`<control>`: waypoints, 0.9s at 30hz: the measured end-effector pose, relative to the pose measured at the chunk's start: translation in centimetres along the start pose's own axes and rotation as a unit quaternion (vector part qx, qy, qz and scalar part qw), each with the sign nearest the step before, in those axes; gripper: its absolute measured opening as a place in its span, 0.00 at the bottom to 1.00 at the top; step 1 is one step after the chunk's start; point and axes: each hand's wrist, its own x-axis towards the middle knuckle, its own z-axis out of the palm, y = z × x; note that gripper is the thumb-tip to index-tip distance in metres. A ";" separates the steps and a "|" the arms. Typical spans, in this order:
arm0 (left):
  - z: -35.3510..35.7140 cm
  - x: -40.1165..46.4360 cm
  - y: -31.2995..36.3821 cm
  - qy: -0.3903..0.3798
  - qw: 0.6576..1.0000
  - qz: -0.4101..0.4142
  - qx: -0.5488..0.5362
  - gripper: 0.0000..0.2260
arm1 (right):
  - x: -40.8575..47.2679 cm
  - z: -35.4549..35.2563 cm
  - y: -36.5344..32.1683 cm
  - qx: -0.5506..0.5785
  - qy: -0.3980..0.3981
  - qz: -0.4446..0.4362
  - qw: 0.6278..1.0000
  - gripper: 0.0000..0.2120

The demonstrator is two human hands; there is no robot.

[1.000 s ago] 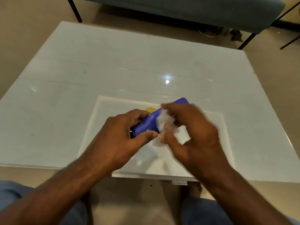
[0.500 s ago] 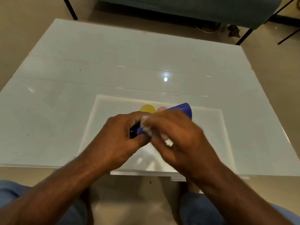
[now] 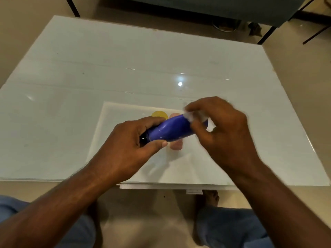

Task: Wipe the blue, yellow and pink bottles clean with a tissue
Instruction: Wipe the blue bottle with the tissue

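Blue bottle lying sideways, left hand gripping cap end, right hand pinching tissue against base.

Blue bottle: glossy smooth plastic. Table: glossy, reflective. Tissue: thin paper.

no legible text, blue bottle bears no readable label

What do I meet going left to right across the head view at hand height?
left hand → blue bottle → tissue → right hand. The yellow and pink bottles sit behind the blue one, so I leave them out.
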 end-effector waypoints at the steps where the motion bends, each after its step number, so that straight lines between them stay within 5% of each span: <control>1: 0.0 0.0 0.0 0.001 1.000 -0.002 -0.004 0.21 | 0.2 -0.5 0.5 -0.004 0.023 0.025 0.999 0.10; 7: 0.3 0.3 0.1 0.024 0.995 -0.005 -0.096 0.16 | -2.0 1.6 -2.9 -0.023 -0.022 -0.169 0.985 0.09; 13: 0.0 0.3 -0.3 -0.018 0.951 -0.084 -0.298 0.14 | -0.1 -0.8 0.8 -0.018 0.080 -0.008 0.997 0.10; 19: 0.5 0.4 -0.3 -0.044 0.935 -0.077 -0.343 0.13 | -1.9 1.5 -2.6 -0.032 0.007 -0.177 0.984 0.09; 24: 0.2 0.4 -0.7 -0.025 0.932 -0.086 -0.352 0.15 | -0.1 -1.1 1.0 -0.052 0.088 -0.014 0.995 0.10; 27: 0.4 0.5 -0.4 -0.029 0.923 -0.089 -0.374 0.16 | -0.9 -0.1 -0.5 -0.039 0.092 -0.055 0.994 0.08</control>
